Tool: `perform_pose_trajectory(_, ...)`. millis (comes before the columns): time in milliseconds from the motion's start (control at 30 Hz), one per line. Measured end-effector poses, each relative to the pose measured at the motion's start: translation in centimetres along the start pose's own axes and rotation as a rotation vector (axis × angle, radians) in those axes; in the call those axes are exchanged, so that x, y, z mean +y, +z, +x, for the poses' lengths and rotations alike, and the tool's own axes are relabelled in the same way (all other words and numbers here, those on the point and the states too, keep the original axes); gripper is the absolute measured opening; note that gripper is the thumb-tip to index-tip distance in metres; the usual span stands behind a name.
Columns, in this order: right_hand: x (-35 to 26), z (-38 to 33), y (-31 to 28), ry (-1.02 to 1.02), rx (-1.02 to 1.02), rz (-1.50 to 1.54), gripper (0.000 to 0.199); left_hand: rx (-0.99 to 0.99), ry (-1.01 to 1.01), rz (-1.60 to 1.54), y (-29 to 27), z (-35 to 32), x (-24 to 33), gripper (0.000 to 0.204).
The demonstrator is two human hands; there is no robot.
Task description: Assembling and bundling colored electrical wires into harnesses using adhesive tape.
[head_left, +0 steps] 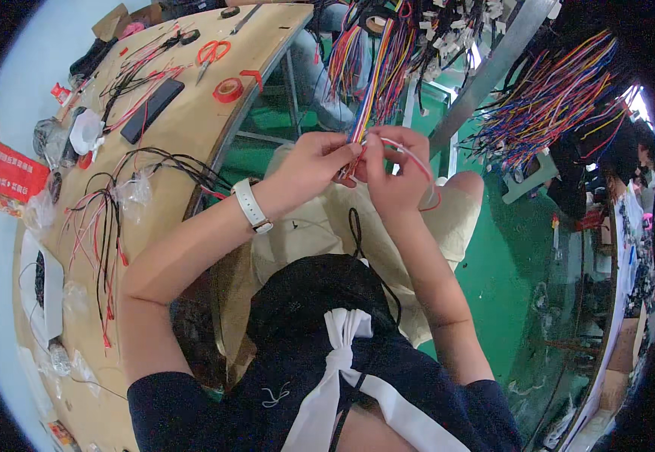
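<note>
In front of my lap, my left hand (314, 167) is closed round a bundle of thin coloured wires (373, 90), whose strands run up and away from me. Right beside it, my right hand (399, 175) pinches at the same spot, thumb and finger pressed together. White and red wires (412, 155) loop out over the right fingers and hang down past that hand. The wire ends between the two hands are mostly hidden by the fingers. A white watch (251, 206) sits on my left wrist.
A wooden table (192, 128) on the left carries orange-handled scissors (212, 54), red tape (228, 90), a dark phone (152, 111) and black cables (105, 218). A metal bar (485, 75) slants at upper right, near hanging wire bundles (546, 105). The floor (493, 301) is green.
</note>
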State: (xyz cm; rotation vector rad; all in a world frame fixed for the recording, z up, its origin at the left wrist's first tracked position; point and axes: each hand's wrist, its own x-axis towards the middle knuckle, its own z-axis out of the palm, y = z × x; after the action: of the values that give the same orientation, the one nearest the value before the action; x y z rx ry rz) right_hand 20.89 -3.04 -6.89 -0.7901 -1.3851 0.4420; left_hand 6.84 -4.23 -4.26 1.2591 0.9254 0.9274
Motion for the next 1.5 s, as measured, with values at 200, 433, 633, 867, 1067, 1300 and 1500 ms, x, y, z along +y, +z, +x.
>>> perform_pose_trajectory(200,1.2,0.3,-0.7,-0.363,-0.039,-0.219,0.013,0.022,0.004,-0.047,0.0,0.0,-0.4,0.026)
perform_pose_trajectory(433,0.8,-0.3,-0.2,-0.157,-0.036,-0.173,0.011,0.009,0.041,0.074,-0.3,0.3,-0.7,0.025)
perform_pose_trajectory(633,0.5,0.7,-1.7,0.339,-0.291,0.026,0.017,-0.03,0.003,0.103,-0.6,0.4,-0.2,0.025)
perform_pose_trajectory(867,0.3,2.7,-2.3,0.792,-0.479,0.396,0.021,-0.131,-0.18,-0.099,-1.8,0.5,0.4,0.027)
perform_pose_trajectory(1067,1.3,2.3,-2.1,0.494,-0.526,0.21,0.018,-0.18,-0.2,-0.123,-1.7,0.3,0.8,0.031)
perform_pose_trajectory(1300,1.3,1.7,-2.1,0.277,-0.437,0.181,0.014,-0.233,-0.201,-0.142,-1.6,0.2,1.4,0.033)
perform_pose_trajectory(1500,1.1,1.8,-2.2,0.291,-0.456,0.201,0.012,-0.265,-0.195,-0.136,-1.8,0.2,1.4,0.03)
